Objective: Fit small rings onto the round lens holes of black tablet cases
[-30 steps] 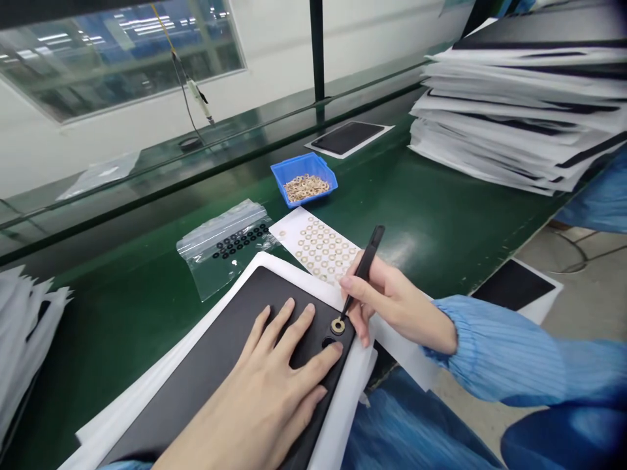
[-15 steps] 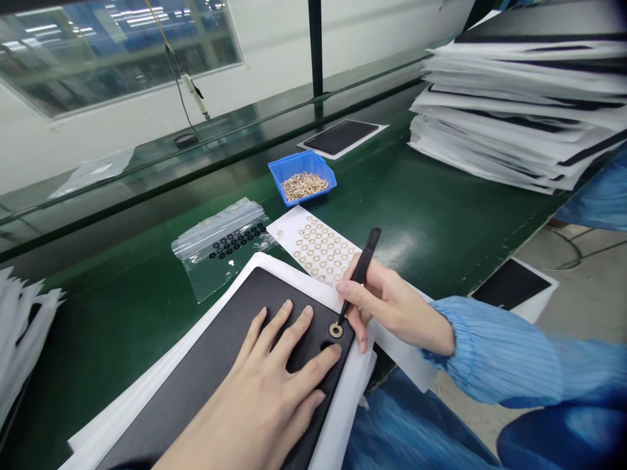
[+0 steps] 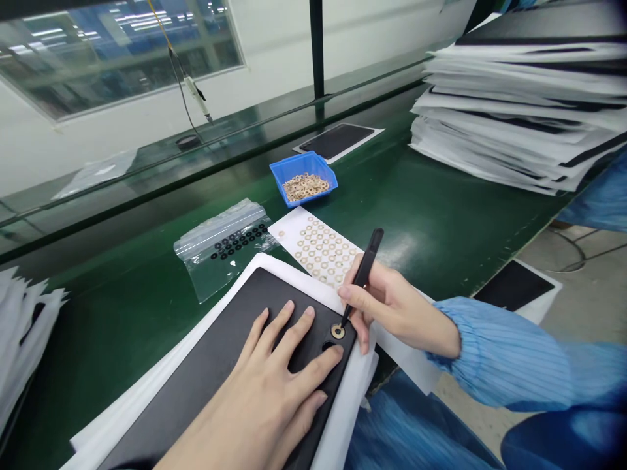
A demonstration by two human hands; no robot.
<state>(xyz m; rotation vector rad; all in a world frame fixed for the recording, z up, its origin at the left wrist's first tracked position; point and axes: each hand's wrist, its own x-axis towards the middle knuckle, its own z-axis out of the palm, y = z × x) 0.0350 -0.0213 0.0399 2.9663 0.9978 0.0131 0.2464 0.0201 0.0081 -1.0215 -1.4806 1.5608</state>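
My left hand (image 3: pixel 267 385) lies flat, fingers spread, on a dark grey panel (image 3: pixel 210 365) that rests on white sheets at the near table edge. My right hand (image 3: pixel 386 303) pinches black tweezers (image 3: pixel 363 273) like a pen. The tweezer tip touches a small gold ring (image 3: pixel 337 331) sitting on the panel's near-right corner, beside a dark hole under my left index fingertip. Just behind lies a white card (image 3: pixel 318 248) covered with several gold rings in rows.
A blue tray (image 3: pixel 304 176) of loose gold rings stands on the green table (image 3: pixel 431 222). A clear zip bag (image 3: pixel 223 245) holds black rings. A tall stack of panels and white sheets (image 3: pixel 519 98) fills the back right. Another panel (image 3: pixel 337 140) lies further back.
Both hands stay in place. The tweezer tip and gold ring have barely shifted on the panel corner; the view has only wobbled slightly.
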